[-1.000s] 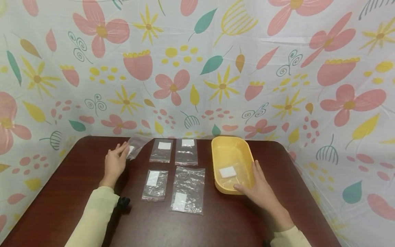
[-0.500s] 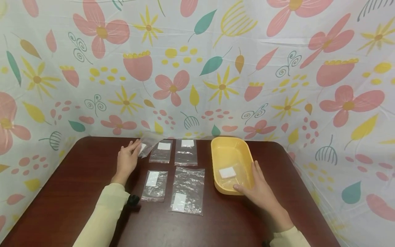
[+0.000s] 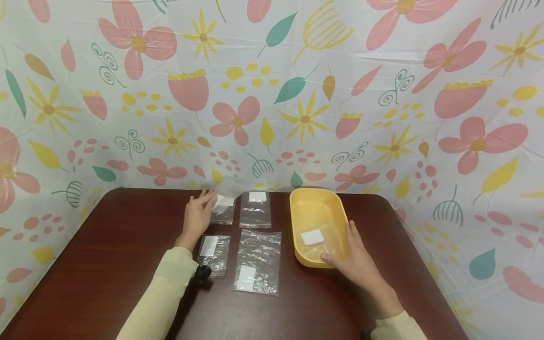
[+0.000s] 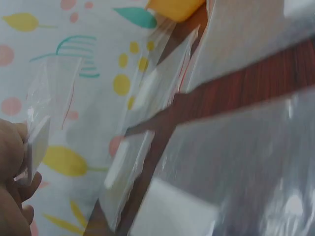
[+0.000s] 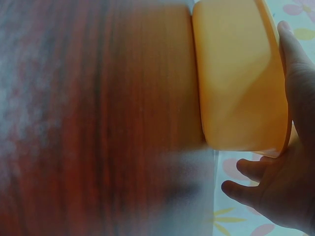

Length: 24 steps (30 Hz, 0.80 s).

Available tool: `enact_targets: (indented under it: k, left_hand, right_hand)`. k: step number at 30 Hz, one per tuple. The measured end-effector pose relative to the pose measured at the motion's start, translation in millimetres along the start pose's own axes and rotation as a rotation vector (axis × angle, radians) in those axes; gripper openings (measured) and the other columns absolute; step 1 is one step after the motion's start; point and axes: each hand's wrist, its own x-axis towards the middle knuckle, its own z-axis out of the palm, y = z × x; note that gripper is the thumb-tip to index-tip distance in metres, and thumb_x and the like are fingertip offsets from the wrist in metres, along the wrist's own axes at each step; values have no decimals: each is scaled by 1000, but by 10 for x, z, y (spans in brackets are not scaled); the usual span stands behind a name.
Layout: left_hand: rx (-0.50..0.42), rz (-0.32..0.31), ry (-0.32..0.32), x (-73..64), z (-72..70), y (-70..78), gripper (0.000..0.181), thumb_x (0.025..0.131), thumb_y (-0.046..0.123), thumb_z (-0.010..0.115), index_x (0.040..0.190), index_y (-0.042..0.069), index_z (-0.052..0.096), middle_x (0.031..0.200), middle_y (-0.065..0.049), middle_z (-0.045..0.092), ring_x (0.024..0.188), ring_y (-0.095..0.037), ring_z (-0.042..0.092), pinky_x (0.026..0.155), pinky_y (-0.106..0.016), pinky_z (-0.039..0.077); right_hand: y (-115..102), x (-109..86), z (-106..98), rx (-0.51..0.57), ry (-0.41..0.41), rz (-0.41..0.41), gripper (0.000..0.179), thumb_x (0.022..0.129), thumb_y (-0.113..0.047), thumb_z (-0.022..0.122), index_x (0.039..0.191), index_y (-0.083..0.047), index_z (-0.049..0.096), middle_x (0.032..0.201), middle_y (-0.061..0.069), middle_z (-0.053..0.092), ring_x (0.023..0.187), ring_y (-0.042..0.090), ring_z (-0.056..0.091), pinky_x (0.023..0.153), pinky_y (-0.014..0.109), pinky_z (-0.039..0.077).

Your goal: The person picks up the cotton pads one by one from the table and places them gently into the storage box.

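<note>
While the left hand (image 3: 197,218) pinches a clear bag (image 4: 53,88) with a white piece (image 4: 38,147) in it, the right hand (image 3: 361,262) grips the near right side of a yellow tray (image 3: 316,208), thumb over the rim and fingers along the outer wall. Seen from the head, the held bag partly covers the back left bag (image 3: 224,219) on the dark table (image 3: 263,316). Beside that lies the back right bag (image 3: 256,211); nearer are a small front bag (image 3: 217,259) and a large front bag (image 3: 263,250). Another bag (image 3: 327,243) lies inside the tray's near end.
</note>
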Motion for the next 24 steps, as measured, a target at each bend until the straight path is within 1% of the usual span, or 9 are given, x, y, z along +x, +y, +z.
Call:
enact_targets:
  k: [7, 12, 19, 24]
  left_hand:
    - [-13, 35, -25, 33, 227, 166, 33, 104, 20, 59, 133, 5, 66, 139, -16, 59, 137, -38, 46, 123, -50, 12]
    - [-52, 61, -32, 36, 351, 282, 32, 102, 19, 61, 131, 5, 67, 137, -17, 60, 135, -41, 47, 123, -50, 11]
    - [-80, 61, -58, 33, 482, 427, 33, 103, 21, 60, 132, 7, 67, 139, -12, 59, 138, -36, 45, 124, -43, 10]
    - [-124, 67, -67, 30, 586, 512, 32, 102, 19, 61, 130, 6, 68, 137, -13, 60, 138, -38, 45, 124, -44, 10]
  right_hand:
    - [1, -4, -4, 5, -4, 4, 124, 81, -61, 77, 161, -3, 2, 168, 11, -6, 150, 45, 11, 112, 68, 25]
    - [-4, 1, -13, 5, -7, 3, 125, 80, -63, 76, 161, -2, 3, 168, 11, -5, 150, 45, 12, 112, 69, 25]
    - [-4, 5, -16, 3, -9, 6, 125, 80, -62, 77, 161, -2, 3, 168, 12, -5, 150, 44, 12, 112, 68, 26]
    - [-5, 6, -17, 2, -7, 5, 124, 80, -61, 77, 161, -2, 3, 168, 12, -5, 150, 44, 12, 112, 68, 26]
